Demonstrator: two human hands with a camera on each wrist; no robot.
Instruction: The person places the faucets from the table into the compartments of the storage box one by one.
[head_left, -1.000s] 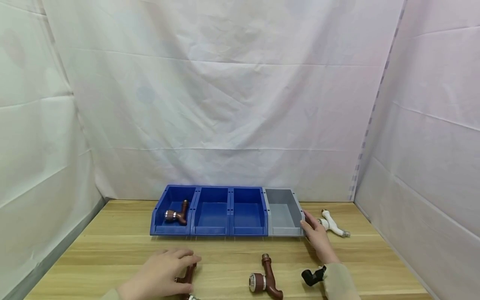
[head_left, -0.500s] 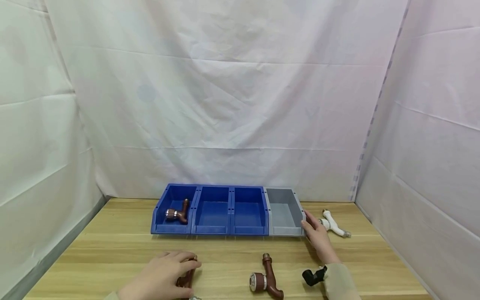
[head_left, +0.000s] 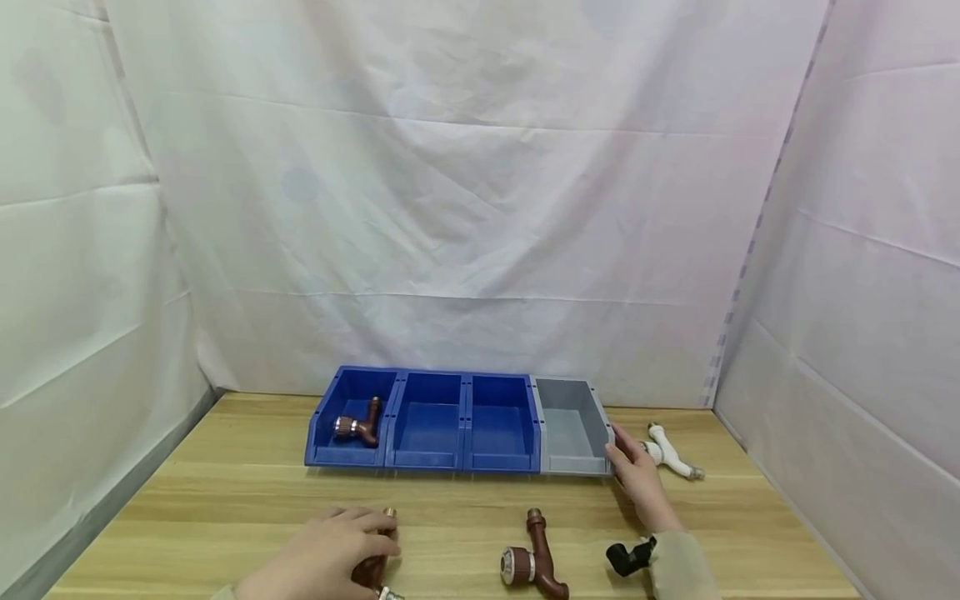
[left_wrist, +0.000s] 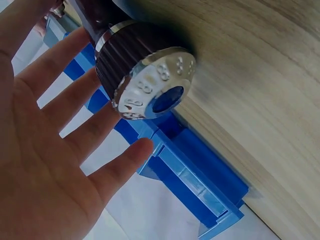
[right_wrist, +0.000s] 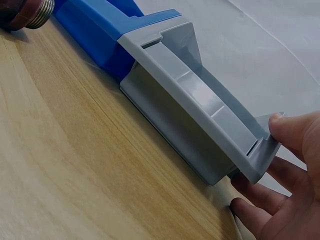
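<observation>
My left hand [head_left: 322, 554] pinches a brown tap [head_left: 371, 571] between thumb and fingers, low at the front of the table. The left wrist view shows its ribbed brown knob [left_wrist: 145, 70] with a silver face and blue centre; the other fingers stretch out behind it. My right hand [head_left: 641, 483] grips the right wall of the grey bin [head_left: 573, 462]. In the right wrist view the thumb [right_wrist: 287, 131] is on the rim and the fingers are outside and below. A second brown tap [head_left: 536, 558] lies between the hands.
Joined to the grey bin are blue bins [head_left: 423, 460], the leftmost holding a brown tap [head_left: 363, 427]. A white tap [head_left: 671, 452] lies beyond my right hand. A black elbow-shaped piece [head_left: 630, 557] lies beside the right sleeve. White cloth [head_left: 480, 208] hangs behind the table.
My left fingers have closed in on the brown tap, and its threaded end now shows further up past the fingertips. The right hand keeps its grip on the grey bin.
</observation>
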